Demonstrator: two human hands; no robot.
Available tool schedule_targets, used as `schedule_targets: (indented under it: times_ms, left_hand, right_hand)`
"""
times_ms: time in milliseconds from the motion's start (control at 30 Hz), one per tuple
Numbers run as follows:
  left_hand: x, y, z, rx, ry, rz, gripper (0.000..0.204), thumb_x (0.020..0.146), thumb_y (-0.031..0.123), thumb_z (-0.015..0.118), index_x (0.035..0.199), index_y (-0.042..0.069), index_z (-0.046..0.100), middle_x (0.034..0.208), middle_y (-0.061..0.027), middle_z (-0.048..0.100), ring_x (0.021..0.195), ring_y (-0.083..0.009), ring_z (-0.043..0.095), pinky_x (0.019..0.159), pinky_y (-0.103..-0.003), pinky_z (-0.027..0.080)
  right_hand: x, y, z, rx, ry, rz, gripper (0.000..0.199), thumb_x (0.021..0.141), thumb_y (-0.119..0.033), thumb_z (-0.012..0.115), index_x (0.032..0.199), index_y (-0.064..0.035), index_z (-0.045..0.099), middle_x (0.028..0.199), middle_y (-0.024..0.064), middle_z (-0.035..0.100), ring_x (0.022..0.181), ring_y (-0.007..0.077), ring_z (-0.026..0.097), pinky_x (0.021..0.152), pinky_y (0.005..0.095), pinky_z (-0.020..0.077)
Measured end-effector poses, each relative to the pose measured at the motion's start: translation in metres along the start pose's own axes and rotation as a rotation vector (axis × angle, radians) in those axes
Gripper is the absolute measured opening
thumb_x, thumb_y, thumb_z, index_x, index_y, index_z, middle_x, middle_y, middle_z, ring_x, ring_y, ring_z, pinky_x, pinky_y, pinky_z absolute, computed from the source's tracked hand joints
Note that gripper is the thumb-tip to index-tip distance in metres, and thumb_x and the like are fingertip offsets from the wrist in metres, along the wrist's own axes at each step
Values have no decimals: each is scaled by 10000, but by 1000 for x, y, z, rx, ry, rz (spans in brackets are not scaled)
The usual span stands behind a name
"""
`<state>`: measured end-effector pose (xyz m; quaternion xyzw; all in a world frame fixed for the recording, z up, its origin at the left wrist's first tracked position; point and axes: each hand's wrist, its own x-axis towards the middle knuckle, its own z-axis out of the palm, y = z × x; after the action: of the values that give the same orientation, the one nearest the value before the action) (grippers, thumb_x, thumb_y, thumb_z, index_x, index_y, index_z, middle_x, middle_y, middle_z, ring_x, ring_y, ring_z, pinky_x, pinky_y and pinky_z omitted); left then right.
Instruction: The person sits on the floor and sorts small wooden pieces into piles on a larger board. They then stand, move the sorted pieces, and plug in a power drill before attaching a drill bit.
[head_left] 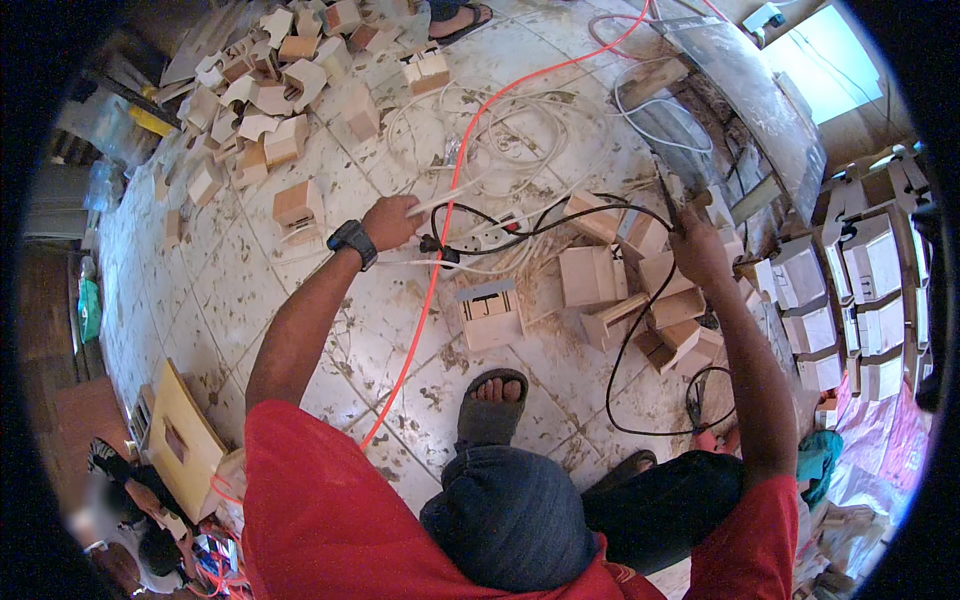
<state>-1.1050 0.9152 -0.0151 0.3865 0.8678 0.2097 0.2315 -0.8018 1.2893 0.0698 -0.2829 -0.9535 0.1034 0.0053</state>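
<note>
My left hand point(388, 222), with a dark watch at its wrist, is closed over the tiled floor. Its fingers pinch a white cable point(455, 202). Close by lies a white power strip point(488, 240) with black plugs at one end, and an orange cable point(437, 275) crosses there. My right hand point(700, 250) is closed on a black cable point(615, 380), which runs from the power strip up to the fingers and loops down again. A slim dark piece sticks up beyond that hand; its kind is unclear. Beneath the hand sit several small wooden boxes point(592, 275).
A pile of wooden pieces point(270, 95) fills the far left. Coiled white cable point(520, 135) lies ahead. Stacked wooden boxes point(870, 260) stand at the right. One box point(492, 315) sits before my sandalled foot point(492, 405). Another person point(140, 530) is at the lower left.
</note>
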Motion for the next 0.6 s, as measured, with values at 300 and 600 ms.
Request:
schedule_targets:
  times_ms: [300, 600]
  left_hand:
    - [8, -10, -25, -182, 227, -181, 288, 917, 320, 540, 963, 38, 580, 721, -67, 634, 553, -128, 608, 475, -297, 494]
    - [-1, 16, -24, -401, 269, -186, 223, 899, 234, 566, 969, 26, 608, 732, -90, 658, 569, -167, 641, 523, -318, 507]
  right_hand:
    - [16, -149, 56, 303, -165, -418, 149, 839, -129, 551, 916, -14, 604, 909, 215, 634, 886, 397, 612, 779, 497, 486]
    - [21, -297, 161, 534, -325, -63, 356, 821, -331, 644, 966, -9, 602, 872, 218, 644, 844, 397, 628, 708, 458, 504]
